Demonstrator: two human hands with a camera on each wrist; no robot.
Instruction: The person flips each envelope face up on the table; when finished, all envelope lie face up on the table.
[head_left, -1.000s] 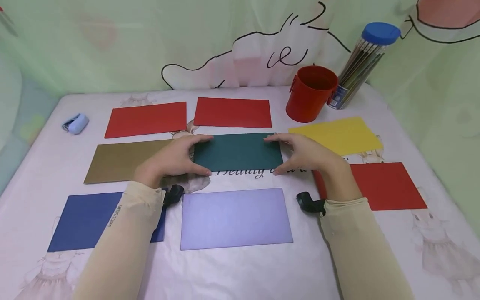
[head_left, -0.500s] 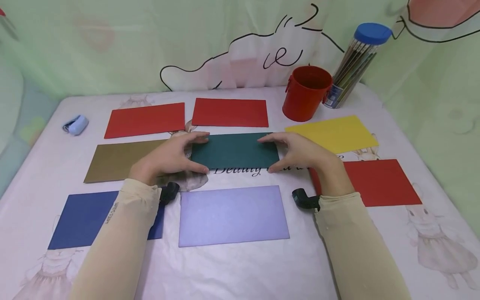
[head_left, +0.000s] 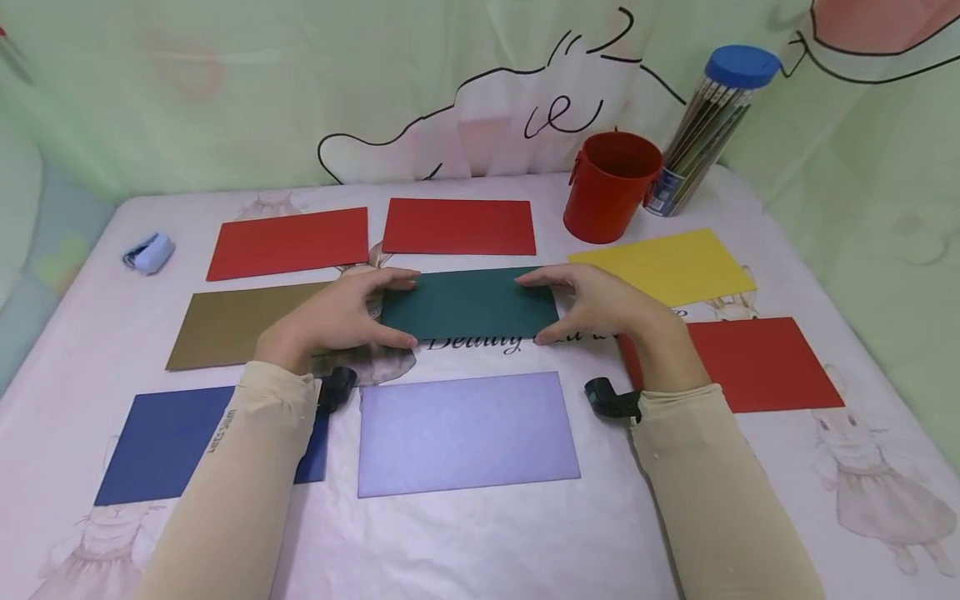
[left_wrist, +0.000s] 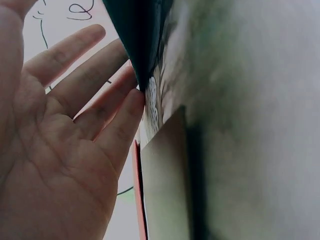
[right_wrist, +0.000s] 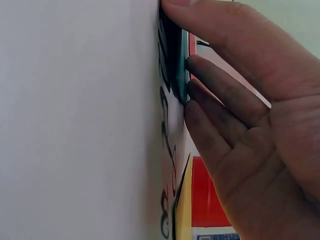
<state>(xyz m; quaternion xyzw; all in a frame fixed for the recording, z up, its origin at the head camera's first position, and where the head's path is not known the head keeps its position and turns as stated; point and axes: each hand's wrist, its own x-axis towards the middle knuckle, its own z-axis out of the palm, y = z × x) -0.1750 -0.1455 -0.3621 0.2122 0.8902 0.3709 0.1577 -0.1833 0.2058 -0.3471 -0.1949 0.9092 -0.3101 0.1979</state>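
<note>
A dark green rectangular card (head_left: 471, 304) lies level in the middle of the table, its near edge just above printed lettering. My left hand (head_left: 337, 317) grips its left end, thumb at the near edge and index finger over the far edge. On the right end, my right hand (head_left: 603, 308) holds it the same way. From the left wrist, the little finger's tip meets the corner of the green card (left_wrist: 137, 40), and the other fingers stretch out behind. In the right wrist view, several fingertips of the right hand (right_wrist: 250, 125) line up along the card's edge.
Red cards (head_left: 459, 227) lie behind, a brown card (head_left: 232, 325) and blue card (head_left: 161, 442) left, a lavender card (head_left: 467, 433) in front, yellow (head_left: 667, 267) and red cards (head_left: 757, 367) right. A red bucket (head_left: 611, 187), brush tube (head_left: 697, 137) and light blue roll (head_left: 150, 252) stand farther back.
The head view has shifted slightly. Both hands keep their places at the ends of the dark green card, and the other cards lie as before.
</note>
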